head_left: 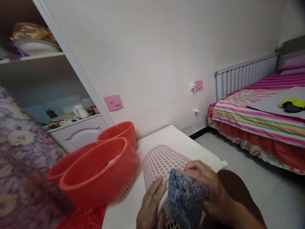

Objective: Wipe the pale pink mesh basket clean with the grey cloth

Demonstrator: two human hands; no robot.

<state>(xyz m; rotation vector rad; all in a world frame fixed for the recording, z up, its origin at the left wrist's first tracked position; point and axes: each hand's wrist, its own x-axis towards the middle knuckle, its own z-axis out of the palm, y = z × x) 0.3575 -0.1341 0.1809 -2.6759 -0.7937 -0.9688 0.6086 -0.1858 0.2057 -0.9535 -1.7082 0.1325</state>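
Note:
A pale pink perforated basket [160, 162] lies on its side on the white table [176, 136], its bottom pointing away from me. My right hand [209, 187] presses a grey fuzzy cloth [184, 198] against the basket's near side and grips it. My left hand [151, 206] rests on the basket's lower left, fingers on the mesh and on a white strip at the rim, steadying it.
Red perforated baskets [100, 171] stand stacked and tilted at the table's left, another red basket [119, 130] behind them. A floral fabric [21, 159] fills the left. A white cabinet [78, 133], a wall with pink notes [113, 102], a radiator [245, 74] and a striped bed [257, 117] stand beyond.

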